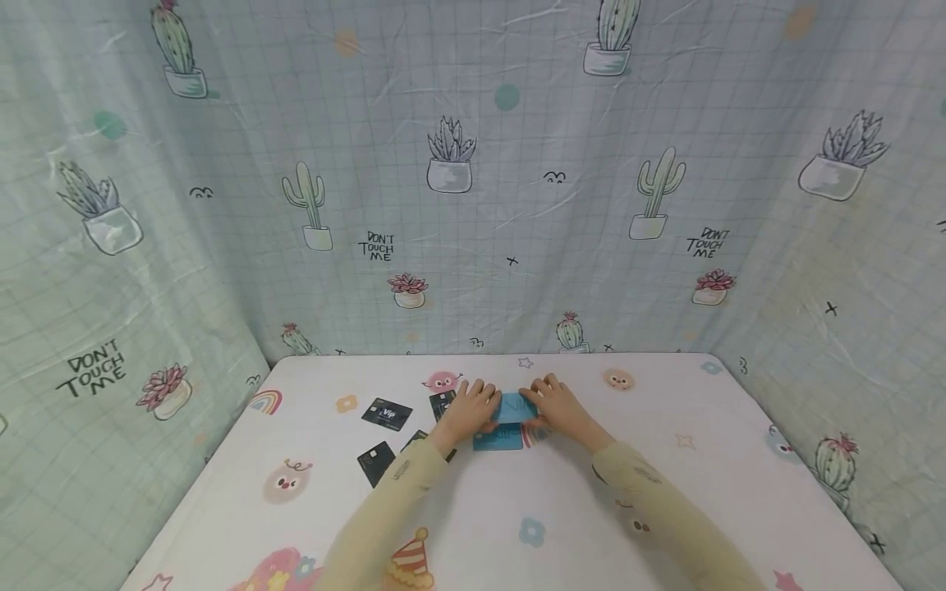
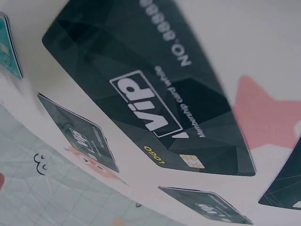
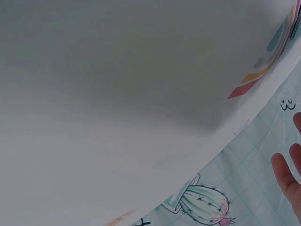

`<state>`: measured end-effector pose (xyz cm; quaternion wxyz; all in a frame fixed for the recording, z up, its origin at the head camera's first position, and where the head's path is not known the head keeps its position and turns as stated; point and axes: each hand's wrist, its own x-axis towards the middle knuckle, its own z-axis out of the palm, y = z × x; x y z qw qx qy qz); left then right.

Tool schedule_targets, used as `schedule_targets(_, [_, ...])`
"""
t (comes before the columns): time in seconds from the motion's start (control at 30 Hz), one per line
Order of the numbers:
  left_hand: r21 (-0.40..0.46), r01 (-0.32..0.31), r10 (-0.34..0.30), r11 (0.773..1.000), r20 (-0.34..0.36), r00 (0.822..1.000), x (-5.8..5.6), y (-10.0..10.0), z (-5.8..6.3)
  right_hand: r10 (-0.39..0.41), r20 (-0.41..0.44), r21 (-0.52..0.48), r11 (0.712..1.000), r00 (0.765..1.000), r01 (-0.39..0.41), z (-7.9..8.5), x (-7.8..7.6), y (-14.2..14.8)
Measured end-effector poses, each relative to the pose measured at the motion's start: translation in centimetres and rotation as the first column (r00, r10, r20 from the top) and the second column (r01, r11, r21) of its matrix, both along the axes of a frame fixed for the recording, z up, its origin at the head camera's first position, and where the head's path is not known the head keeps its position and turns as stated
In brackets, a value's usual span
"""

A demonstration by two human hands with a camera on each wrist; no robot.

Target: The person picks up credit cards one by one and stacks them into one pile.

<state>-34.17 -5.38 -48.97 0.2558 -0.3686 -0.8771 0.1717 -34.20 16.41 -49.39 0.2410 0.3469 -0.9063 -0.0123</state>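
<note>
In the head view, a light blue VIP card is held by its two ends between both hands. My left hand pinches its left end, and my right hand pinches the right one. Just below lies a darker blue card flat on the table. The right wrist view catches only some fingers at its right edge; the held card is out of sight there. A corner of a blue card enters the left wrist view at its left edge.
Several black VIP cards lie left of the hands: one at the back, one nearer the front, and others partly covered by the left hand and forearm. A large black card fills the left wrist view. Patterned curtains surround the white table.
</note>
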Motion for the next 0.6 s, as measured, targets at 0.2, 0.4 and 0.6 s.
schedule_targets(0.2, [0.043,0.05,-0.049,0.998,-0.028,0.998,0.7,-0.1,0.3,0.004,-0.044,0.005,1.0,0.999,-0.004,0.1,0.6,0.1])
schedule_targets(0.4, [0.057,0.071,-0.066,0.996,-0.078,0.995,1.3,-0.3,0.3,0.031,-0.105,-0.018,0.999,0.994,-0.033,0.1,1.0,0.3])
schedule_targets(0.6, [0.048,0.053,-0.049,0.997,-0.075,0.996,2.0,-0.6,0.1,0.054,-0.105,-0.033,0.998,0.993,-0.058,0.0,1.5,0.4])
